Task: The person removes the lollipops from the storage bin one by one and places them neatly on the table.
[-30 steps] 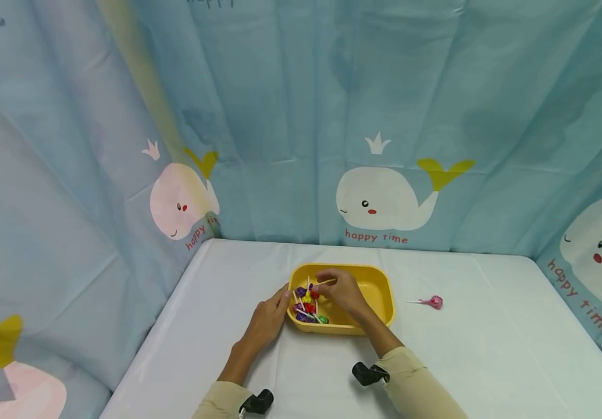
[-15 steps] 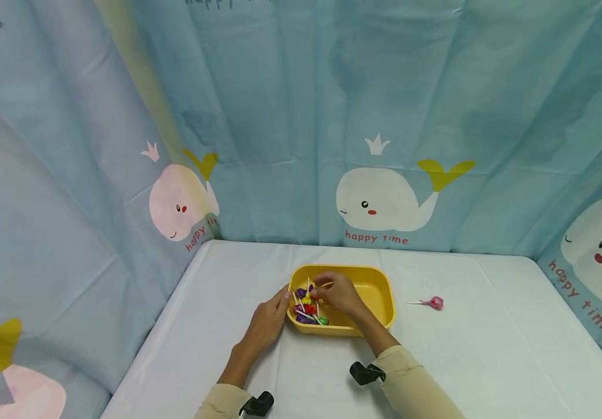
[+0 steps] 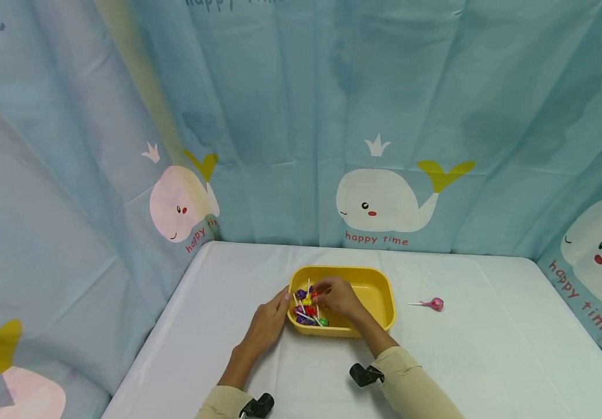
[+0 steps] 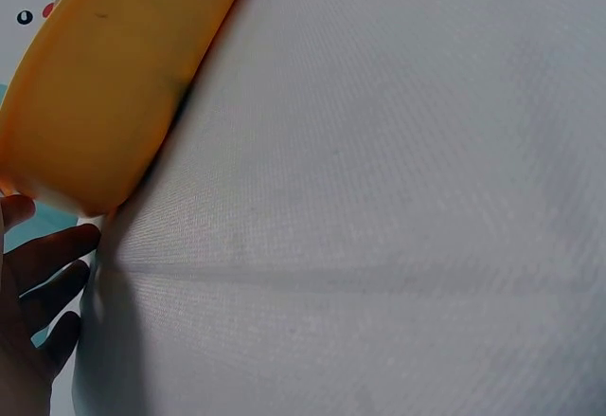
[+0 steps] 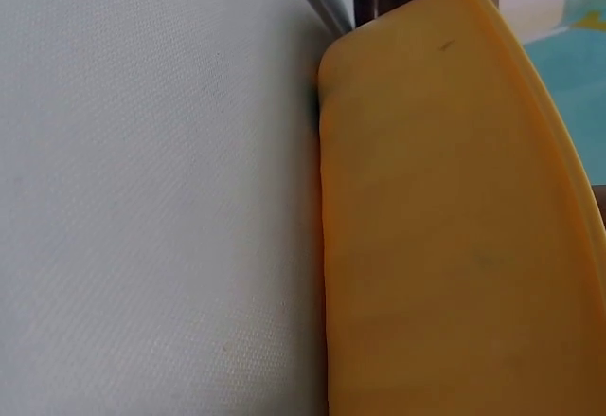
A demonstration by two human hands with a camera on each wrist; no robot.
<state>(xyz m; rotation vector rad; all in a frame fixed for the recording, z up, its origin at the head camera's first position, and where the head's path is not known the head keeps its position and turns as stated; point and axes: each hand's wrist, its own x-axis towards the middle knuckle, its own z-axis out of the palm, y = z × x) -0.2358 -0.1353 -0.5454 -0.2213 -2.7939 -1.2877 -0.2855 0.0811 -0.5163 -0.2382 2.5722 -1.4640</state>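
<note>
In the head view, a yellow plastic tray [image 3: 369,333] holds several wrapped lollipops [image 3: 305,320] bunched at its left end, purple, yellow, red and green. My left hand [image 3: 266,320] rests against the tray's left side; in the left wrist view its fingers [image 4: 57,255] are spread at the tray's corner. My right hand [image 3: 339,297] reaches into the tray with bent fingers, its fingertips pinching a red lollipop [image 3: 315,295] beside the pile. The palm side is hidden. A pink lollipop [image 3: 437,304] lies on the table right of the tray.
The tray stands on a table with a white cloth [image 3: 478,349]. A blue curtain [image 3: 280,116] printed with whales hangs behind and at both sides. Small black cameras [image 3: 366,375] are worn on both wrists.
My right fingers have lowered slightly among the lollipops; a stick seen earlier between them no longer shows. My left hand stays at the tray's side.
</note>
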